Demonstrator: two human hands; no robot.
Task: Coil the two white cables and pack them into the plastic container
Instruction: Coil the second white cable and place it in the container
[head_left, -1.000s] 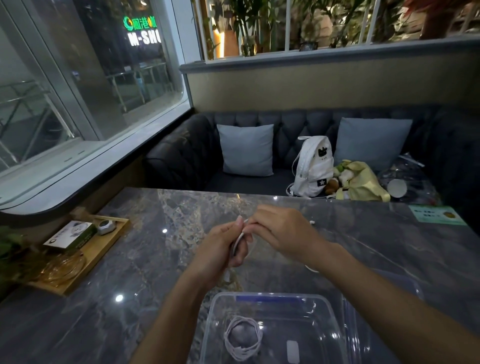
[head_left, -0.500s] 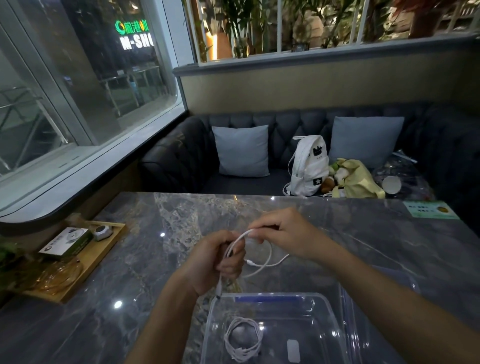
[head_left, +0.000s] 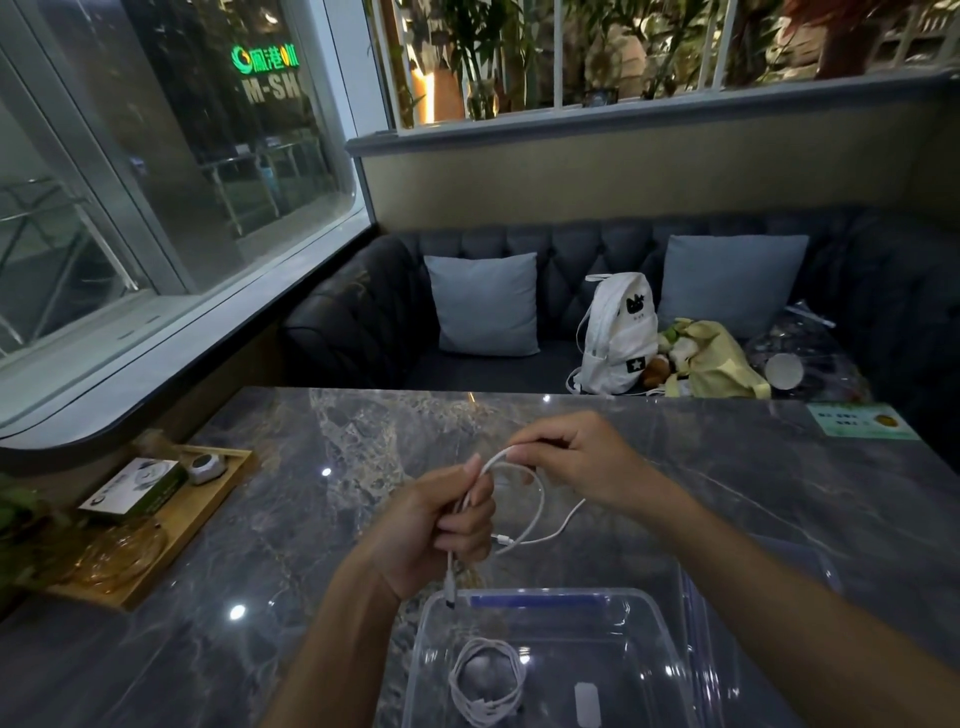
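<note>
A clear plastic container (head_left: 670, 649) stands at the near edge of the marble table. One coiled white cable (head_left: 485, 686) lies on its floor at the left. Above the table, just beyond the container, my left hand (head_left: 441, 525) is closed around a bundle of the second white cable (head_left: 540, 499), with one plug end hanging down to the container's far rim. My right hand (head_left: 576, 457) pinches the same cable a little to the right and higher, forming a loop between the hands. The loose end trails down onto the table.
A wooden tray (head_left: 176, 525) with a small box, a glass dish and a small round item sits at the table's left edge. A green card (head_left: 862, 421) lies at the far right. Behind the table is a dark sofa with cushions, a white backpack (head_left: 618, 338) and a yellow bag.
My hands were pressed together a second ago; the right hand has since drawn away to the right, pulling out a loop of cable. The coil in the container has not moved.
</note>
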